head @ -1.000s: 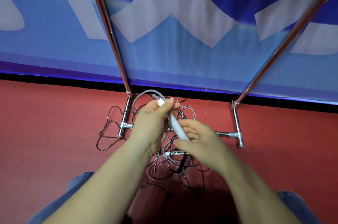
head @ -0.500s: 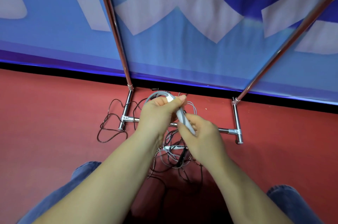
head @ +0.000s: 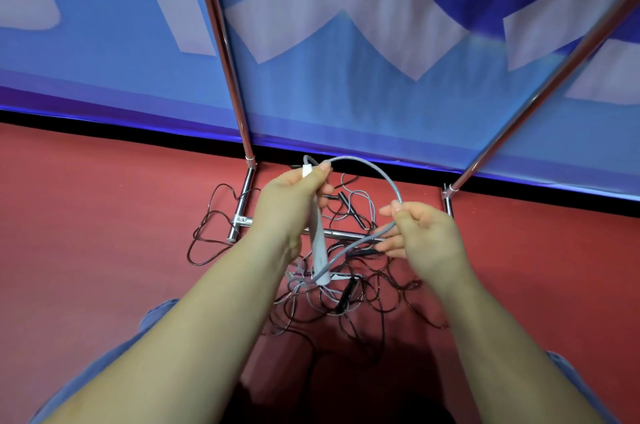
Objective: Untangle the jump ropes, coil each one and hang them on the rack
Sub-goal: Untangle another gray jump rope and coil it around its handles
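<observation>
1. Grip first: my left hand (head: pixel 292 205) is wrapped around the long white plastic jump-rope handle (head: pixel 318 233), thumb pressed near its top end. My right hand (head: pixel 420 233) pinches the grey rubbery rope (head: pixel 375 169) between thumb and fingers. Both sit mid-frame, just above the pile.
2. The grey rope arcs from the top of the handle over to my right pinch, then runs back down toward the handle's lower end. That looks like one loop of a coil.
3. To do this bit well, I'd keep loops the same size and let the rope slide through the right pinch instead of yanking, since its tail likely still runs into the knot.
4. Below my hands, centre frame, sits the tangled heap of thin dark and grey ropes (head: pixel 346 292) on the red floor (head: pixel 104 250), lying over the chrome tube rack base (head: pixel 242 216).
5. Hard to tell: how many ropes there are, which strand belongs to which, and whether the grey one is free. The rack's top bar is cut off above the frame. My forearms hide the near edge of the pile.
</observation>
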The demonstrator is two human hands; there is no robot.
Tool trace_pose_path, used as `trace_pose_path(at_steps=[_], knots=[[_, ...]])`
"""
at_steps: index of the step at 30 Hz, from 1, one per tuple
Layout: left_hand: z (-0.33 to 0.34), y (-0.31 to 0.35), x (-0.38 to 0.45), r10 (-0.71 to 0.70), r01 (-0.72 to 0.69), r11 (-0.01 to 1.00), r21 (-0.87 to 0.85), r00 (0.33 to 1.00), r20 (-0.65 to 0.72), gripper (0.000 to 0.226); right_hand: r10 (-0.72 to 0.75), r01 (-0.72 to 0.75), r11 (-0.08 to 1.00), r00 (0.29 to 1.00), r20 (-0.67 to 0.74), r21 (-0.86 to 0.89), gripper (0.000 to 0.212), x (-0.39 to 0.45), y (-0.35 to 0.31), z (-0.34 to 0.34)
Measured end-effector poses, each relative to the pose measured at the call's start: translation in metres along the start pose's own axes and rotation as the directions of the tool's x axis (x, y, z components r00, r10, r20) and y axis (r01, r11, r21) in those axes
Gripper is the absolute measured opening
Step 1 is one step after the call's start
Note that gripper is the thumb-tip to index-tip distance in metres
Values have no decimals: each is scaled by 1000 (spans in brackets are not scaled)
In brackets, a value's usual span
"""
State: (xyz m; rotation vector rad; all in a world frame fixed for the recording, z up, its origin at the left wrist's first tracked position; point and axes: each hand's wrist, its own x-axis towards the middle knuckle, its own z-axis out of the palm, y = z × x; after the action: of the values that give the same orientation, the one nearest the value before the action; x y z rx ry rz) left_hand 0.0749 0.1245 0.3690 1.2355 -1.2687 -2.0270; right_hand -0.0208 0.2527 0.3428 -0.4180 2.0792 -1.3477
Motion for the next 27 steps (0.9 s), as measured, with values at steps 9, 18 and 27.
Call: trace_pose_path(at_steps=[9, 18, 27], knots=[[-12, 10, 8, 104, -101, 985, 140, 994, -14, 16, 119, -113, 979, 993, -28, 171, 27, 2, -9, -10], [2, -15, -12, -227, -124, 694, 709, 897, 380, 47, 309, -261, 660, 949, 62, 705, 26, 3, -20, -20], [3, -16, -10, -168, -128, 764, 632, 907, 387, 19, 209, -229, 622, 970, 123, 749, 26, 9, -17, -23]])
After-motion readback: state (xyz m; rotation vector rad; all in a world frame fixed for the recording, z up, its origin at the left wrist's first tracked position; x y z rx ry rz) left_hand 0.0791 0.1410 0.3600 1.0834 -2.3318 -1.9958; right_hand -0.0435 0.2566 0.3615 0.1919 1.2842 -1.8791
